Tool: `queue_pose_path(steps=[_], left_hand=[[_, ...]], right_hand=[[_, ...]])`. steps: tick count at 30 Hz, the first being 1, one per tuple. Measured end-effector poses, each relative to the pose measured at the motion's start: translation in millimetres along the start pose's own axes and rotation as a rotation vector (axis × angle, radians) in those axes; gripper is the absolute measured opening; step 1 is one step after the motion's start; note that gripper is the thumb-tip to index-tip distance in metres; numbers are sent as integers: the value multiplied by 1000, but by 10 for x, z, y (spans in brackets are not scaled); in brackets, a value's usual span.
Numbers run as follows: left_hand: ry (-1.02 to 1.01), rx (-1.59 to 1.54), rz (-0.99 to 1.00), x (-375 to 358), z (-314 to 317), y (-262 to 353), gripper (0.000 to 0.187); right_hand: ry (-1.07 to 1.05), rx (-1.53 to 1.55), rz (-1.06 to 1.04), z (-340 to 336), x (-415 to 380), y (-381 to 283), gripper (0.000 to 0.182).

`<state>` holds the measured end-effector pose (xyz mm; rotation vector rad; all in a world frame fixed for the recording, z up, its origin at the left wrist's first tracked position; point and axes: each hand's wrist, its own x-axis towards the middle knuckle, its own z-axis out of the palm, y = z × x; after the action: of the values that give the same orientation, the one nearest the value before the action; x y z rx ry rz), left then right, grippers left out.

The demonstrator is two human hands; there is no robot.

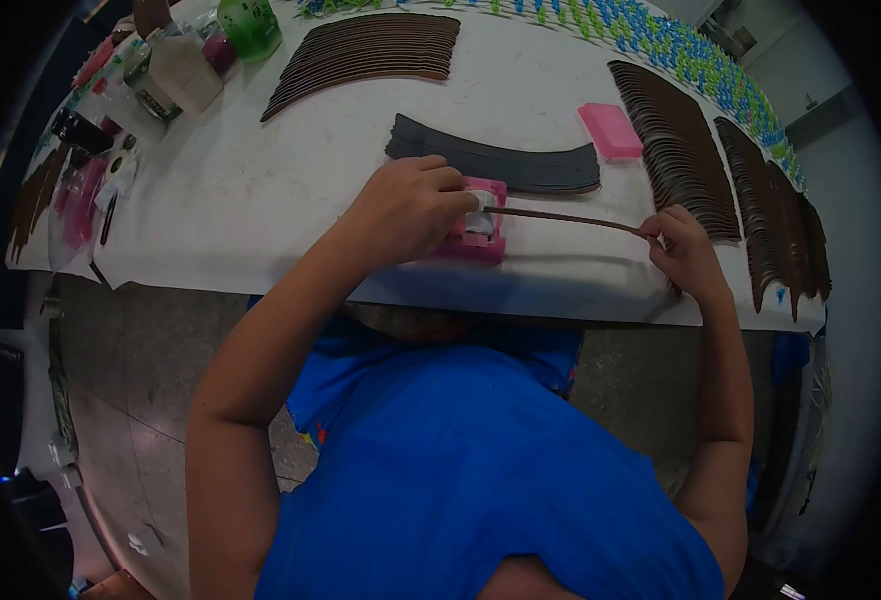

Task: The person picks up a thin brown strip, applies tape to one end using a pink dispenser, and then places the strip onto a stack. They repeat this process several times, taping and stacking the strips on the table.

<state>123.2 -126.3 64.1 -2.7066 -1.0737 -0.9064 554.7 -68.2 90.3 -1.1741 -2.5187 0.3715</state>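
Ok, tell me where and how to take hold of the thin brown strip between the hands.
I'd pinch the thin brown strip at its right end, coming from the right as the right hand does: it's long and slender, runs sideways, and its left end is at the pink holder.

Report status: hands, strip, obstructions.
Right hand pinching one end of brown strip. Left hand at pink holder, by strip's other end. Dark stack beyond, not touching strip.
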Motion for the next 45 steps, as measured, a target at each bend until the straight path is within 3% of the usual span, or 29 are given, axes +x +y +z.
queue_pose_path(steps=[2, 10, 13, 15, 19, 20, 21, 22, 23, 24, 25, 26, 28, 30, 32, 33, 35, 36, 38, 42, 45], left_hand=[[-11, -4, 2, 25, 28, 4, 21], [-19, -94, -25, 177, 145, 62, 21], [74, -216, -50, 247, 228, 107, 22], [61, -278, -176, 292, 254, 161, 23], [101, -344, -202, 397, 253, 231, 21], [-12, -570, -408, 415, 188, 251, 19], [-126, -793, -614, 438, 117, 263, 17], [-117, -786, -616, 417, 103, 196, 17], [-134, -1116, -599, 371, 92, 83, 14], [-145, -1443, -566, 319, 59, -7, 11], [-129, -1428, -569, 268, -4, -60, 11], [-99, -1593, -597, 217, -76, -109, 11], [-49, -1740, -620, 117, -210, -191, 12], [28, -2043, -610, 12, -305, -230, 15], [107, -2024, -681, -112, -339, -259, 16], [174, -2020, -756, -175, -342, -285, 17], [218, -2048, -710, -316, -330, -385, 16], [257, -2085, -668, -386, -328, -436, 16], [299, -2098, -668, -527, -339, -506, 15], [425, -2110, -693, -732, -396, -567, 16], [553, -2135, -746, -838, -439, -559, 16]], right_hand=[[7, -9, 58, -69, -64, 33, 19], [228, -245, -122, -672, 105, -91, 25], [307, -251, -149, -974, 263, -226, 28], [343, -298, -175, -1108, 414, -354, 28], [327, -442, -307, -1357, 736, -363, 24], [330, -442, -313, -1353, 761, -376, 24], [342, -303, -202, -1337, 792, -394, 23], [351, -163, -94, -1315, 832, -408, 23], [353, -162, -108, -1296, 848, -342, 23], [276, 43, -63, -1280, 843, -187, 20], [194, 247, -21, -1254, 856, -45, 17], [194, 251, -43, -1228, 866, 64, 17], [-119, 475, 97, -1116, 864, 175, 11], [-170, 592, 111, -827, 818, 200, 7], [-247, 872, 136, -486, 759, 352, 10], [-244, 872, 124, -337, 746, 364, 10], [-415, 1389, 166, -81, 733, 304, 12], [-410, 1388, 158, 26, 744, 220, 12], [-398, 1816, 115, 220, 781, -42, 14], [-238, 2049, 134, 439, 864, -481, 20], [-146, 2113, -41, 698, 978, -603, 29]])
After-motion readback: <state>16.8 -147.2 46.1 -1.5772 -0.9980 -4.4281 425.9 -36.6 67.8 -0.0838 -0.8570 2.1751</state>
